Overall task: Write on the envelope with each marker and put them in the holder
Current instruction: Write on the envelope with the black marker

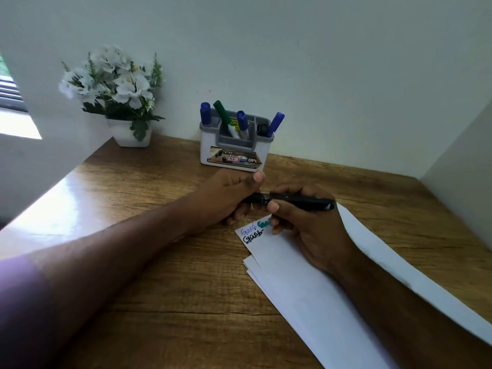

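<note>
Gripping black marker [292,201] between both hands [226,198], above envelope [306,283]

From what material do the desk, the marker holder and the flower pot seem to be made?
The desk looks like wood or a wood-grain laminate: brown grain lines, with a glossy glare at the left. The marker holder looks like moulded plastic, white body with a grey matte insert and a printed label. The flower pot seems smooth white plastic or ceramic; the picture cannot settle which.
</note>
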A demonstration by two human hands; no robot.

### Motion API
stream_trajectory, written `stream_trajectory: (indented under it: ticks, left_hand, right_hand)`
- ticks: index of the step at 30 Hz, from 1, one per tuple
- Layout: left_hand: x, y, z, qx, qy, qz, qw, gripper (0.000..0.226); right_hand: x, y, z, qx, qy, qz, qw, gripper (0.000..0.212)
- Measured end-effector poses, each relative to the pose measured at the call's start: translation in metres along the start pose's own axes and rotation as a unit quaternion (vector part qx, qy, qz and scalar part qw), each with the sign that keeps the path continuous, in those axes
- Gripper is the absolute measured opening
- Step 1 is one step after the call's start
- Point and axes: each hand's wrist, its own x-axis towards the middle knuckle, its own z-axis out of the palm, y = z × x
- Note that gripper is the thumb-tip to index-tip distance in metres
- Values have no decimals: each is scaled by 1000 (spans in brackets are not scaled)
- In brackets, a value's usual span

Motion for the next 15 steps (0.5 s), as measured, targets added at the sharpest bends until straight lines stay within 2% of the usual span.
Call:
stream_trajectory:
  ticks: [2, 5, 11, 15]
  left_hand:
    - [0, -1, 1, -12, 1, -2, 1000, 62]
    - [1, -1, 4, -38, 5, -5, 999, 63]
    - [0, 1, 13, -66, 55, 27, 996, 49]
    - [-3, 2, 14, -89, 39, 18, 995, 49]
  right_hand:
    - [-3, -2, 3, -62, -14, -22, 998, 19]
    - [-7, -3, 8, -92, -12, -38, 995, 23]
    - [-8, -3, 13, -128, -25, -56, 990, 12]
    - [-5, 2, 16, -206, -51, -106, 971, 14]
